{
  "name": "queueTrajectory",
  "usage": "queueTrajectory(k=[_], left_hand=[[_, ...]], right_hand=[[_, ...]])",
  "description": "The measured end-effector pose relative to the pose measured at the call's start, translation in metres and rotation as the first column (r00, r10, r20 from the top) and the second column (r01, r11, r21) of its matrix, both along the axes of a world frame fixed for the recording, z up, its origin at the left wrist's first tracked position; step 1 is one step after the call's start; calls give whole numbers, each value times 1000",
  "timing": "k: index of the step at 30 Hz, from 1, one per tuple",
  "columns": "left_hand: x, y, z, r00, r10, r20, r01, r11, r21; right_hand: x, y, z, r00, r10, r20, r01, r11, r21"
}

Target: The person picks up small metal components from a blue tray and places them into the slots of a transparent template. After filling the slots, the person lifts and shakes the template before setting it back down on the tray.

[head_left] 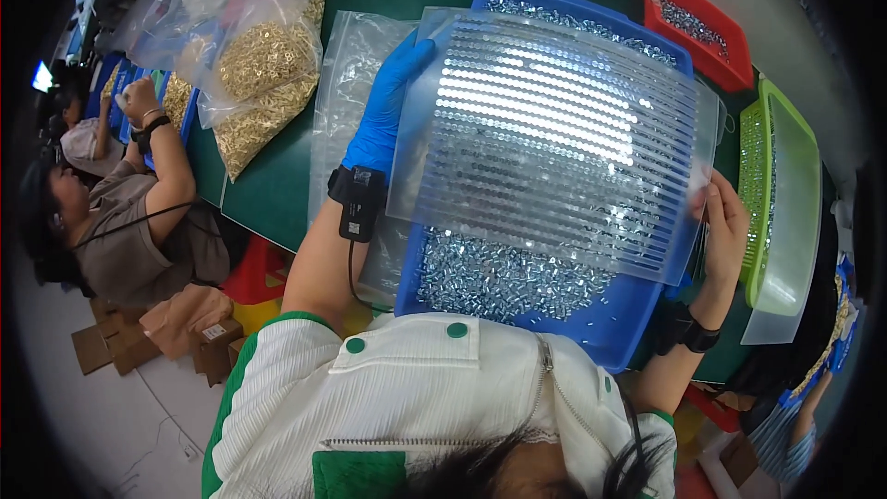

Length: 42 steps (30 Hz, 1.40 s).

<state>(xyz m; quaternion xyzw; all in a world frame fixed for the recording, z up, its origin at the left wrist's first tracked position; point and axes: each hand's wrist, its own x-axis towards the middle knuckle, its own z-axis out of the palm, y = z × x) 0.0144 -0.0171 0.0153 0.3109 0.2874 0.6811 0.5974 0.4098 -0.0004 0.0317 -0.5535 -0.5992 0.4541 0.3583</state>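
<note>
A clear plastic sheet (545,157) with close rows of small round holes spans the space between my hands, above a blue tray (591,337). Its middle glares with reflected light. My left hand (393,83), in a blue glove, grips the sheet's left edge, fingers partly behind it. At the right edge my bare right hand (725,217) pinches the plastic between thumb and fingers. Below the sheet, many small silvery metal pieces (499,277) lie heaped in the tray; more show at its far end. Whether every hole holds a piece is too fine to tell.
Bags of brass-coloured parts (263,74) stand on the green table (231,208) at left, beside flat clear bags (346,74). At right are a red bin (698,28) of metal pieces and a green basket (776,185). A co-worker (139,194) sits at far left.
</note>
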Motion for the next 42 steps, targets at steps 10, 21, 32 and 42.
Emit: queueTrajectory(k=[10, 21, 32, 42], left_hand=[[-14, -2, -9, 998, -21, 59, 34, 973, -230], [-13, -1, -9, 1000, -8, -6, 7, 975, -221], [-14, -2, -11, 1000, 7, 4, -5, 963, -271], [-9, -3, -6, 999, -5, 48, 16, 971, -237]], right_hand=[[10, -24, 19, 920, 65, -386, 18, 978, 208], [0, -26, 23, 925, 23, -378, 71, 970, 233], [-8, -24, 20, 908, -36, -417, 119, 977, 176], [-8, -23, 19, 898, -27, -439, 108, 981, 162]])
